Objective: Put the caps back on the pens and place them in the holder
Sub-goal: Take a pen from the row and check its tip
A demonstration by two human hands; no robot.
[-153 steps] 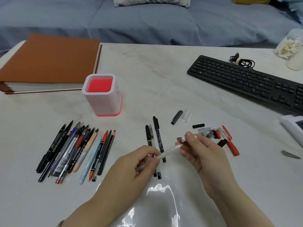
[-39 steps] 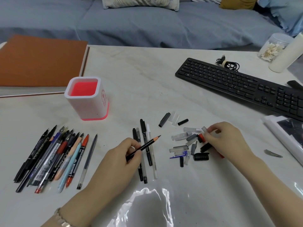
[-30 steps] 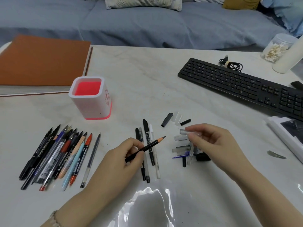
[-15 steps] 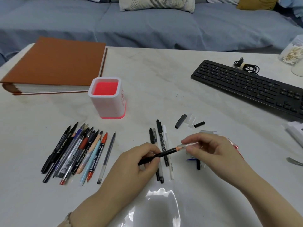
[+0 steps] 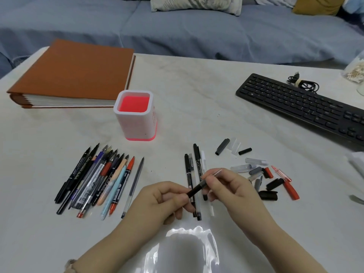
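Note:
My left hand [image 5: 165,201] grips the lower end of a thin black pen [image 5: 197,190]. My right hand [image 5: 234,192] pinches a clear cap [image 5: 216,173] that sits over the pen's tip. Both hands hover low over several capped pens [image 5: 192,180] lying side by side on the table. A fan of several uncapped pens [image 5: 98,182] lies to the left. Loose caps [image 5: 264,178] in black, grey, clear and red are scattered to the right. The white holder [image 5: 136,123] with a red inside stands upright behind, with no pens in it.
A thick brown album [image 5: 72,73] lies at the back left, and a black keyboard [image 5: 303,107] with a coiled cable [image 5: 303,84] at the back right. A clear jar [image 5: 354,71] stands at the right edge. A blue sofa [image 5: 177,26] runs behind the white table [image 5: 197,95].
My right hand picked a clear cap out of the cap pile, carried it left to the black pen in my left hand, and slid it over the tip.

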